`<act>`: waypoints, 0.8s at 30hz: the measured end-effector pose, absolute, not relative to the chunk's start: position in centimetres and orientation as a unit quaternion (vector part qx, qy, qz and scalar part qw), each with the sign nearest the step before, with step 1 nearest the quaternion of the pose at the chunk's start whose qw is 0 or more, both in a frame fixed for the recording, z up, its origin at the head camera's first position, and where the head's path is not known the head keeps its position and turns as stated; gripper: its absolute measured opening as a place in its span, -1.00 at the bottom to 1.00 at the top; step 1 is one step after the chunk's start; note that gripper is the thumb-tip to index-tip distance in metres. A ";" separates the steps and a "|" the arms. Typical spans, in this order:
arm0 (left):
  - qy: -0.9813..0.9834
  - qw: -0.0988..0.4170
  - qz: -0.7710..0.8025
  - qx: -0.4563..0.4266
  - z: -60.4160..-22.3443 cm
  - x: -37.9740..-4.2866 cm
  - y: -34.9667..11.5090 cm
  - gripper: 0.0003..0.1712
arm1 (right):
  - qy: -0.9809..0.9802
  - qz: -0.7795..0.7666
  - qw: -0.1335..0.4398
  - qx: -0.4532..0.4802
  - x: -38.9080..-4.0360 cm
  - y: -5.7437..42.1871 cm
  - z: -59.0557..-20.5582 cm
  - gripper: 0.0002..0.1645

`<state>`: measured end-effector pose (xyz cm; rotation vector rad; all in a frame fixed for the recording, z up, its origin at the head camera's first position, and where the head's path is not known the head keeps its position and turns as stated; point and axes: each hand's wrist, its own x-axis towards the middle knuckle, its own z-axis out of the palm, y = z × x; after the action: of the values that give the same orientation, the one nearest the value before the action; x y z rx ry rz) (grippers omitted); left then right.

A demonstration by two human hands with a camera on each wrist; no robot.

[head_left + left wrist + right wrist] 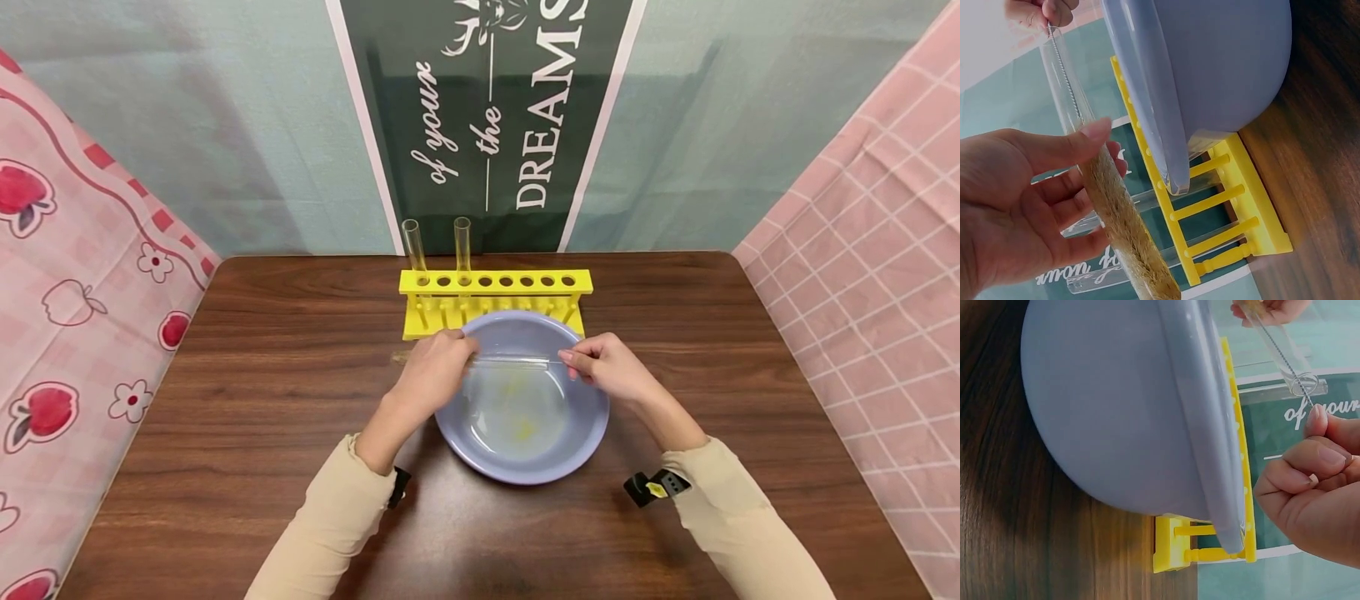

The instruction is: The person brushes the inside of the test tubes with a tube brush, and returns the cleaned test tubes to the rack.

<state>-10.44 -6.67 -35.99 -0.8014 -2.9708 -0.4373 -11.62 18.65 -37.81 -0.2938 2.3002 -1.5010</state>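
Over a lavender basin (457,433), my left hand (431,371) holds a glass test tube (513,362) lying roughly level. In the left wrist view, thumb and fingers grip the tube from either side. Tan bristles of a test tube brush (1125,228) fill the part of the tube at and beyond that hand. The brush's twisted wire runs out of the open end. My right hand (609,367) pinches this wire (1288,365) between thumb and fingertip, just outside the tube's mouth. Shallow liquid with yellowish patches lies in the basin.
Behind the basin stands a yellow test tube rack (506,283), partly hidden by the rim. Two glass tubes, one at the left end (413,242) and one nearby (462,242), stand in it. A brown wooden table (300,375) lies beneath, with cloth hangings on three sides.
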 end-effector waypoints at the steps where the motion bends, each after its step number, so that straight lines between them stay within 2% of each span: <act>1: -0.956 0.018 -0.137 -0.257 -36.0 -10.4 -6.7 -0.83 | 0.813 -0.540 0.194 -0.100 -11.6 18.7 -37.8 -0.63; 13: -0.955 0.026 -0.097 -0.279 -36.3 -10.5 -7.0 -0.82 | 0.791 -0.570 0.209 -0.076 -11.6 18.7 -37.7 -0.65; 24: -0.964 0.057 -0.085 -0.243 -36.5 -10.6 -7.0 -0.82 | 0.801 -0.557 0.204 -0.079 -11.9 18.7 -37.5 -0.60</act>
<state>-10.58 -6.99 -36.47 -0.7379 -2.9241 -0.2591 -11.92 18.71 -37.55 -0.2193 2.2351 -1.5534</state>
